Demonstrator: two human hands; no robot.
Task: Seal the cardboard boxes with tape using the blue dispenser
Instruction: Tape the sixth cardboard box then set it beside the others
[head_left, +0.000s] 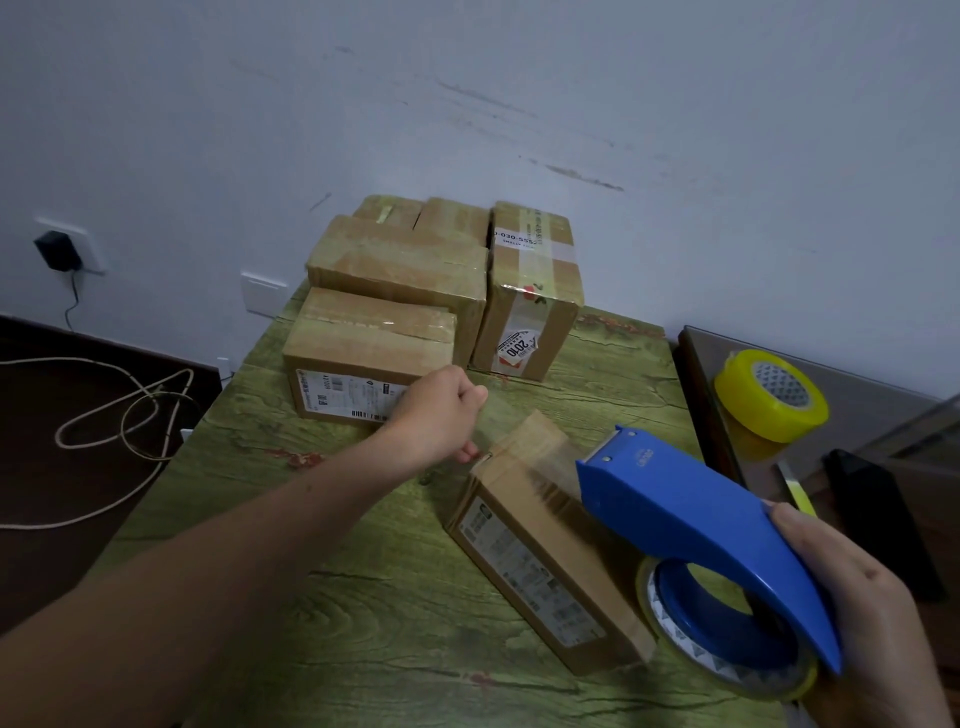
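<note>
A long cardboard box (540, 561) lies slantwise on the green table (363, 597), a printed label on its side. My right hand (862, 613) grips the blue tape dispenser (691, 530) above the box's near right end. A strip of clear tape (545, 457) runs from the dispenser's front edge over the box's far end. My left hand (441, 415) pinches the free end of that strip just beyond the box's far corner.
Several taped cardboard boxes (415, 291) are stacked at the back of the table against the wall. A yellow tape roll (771, 395) sits on a dark side surface at the right. Cables (104, 421) lie on the floor to the left.
</note>
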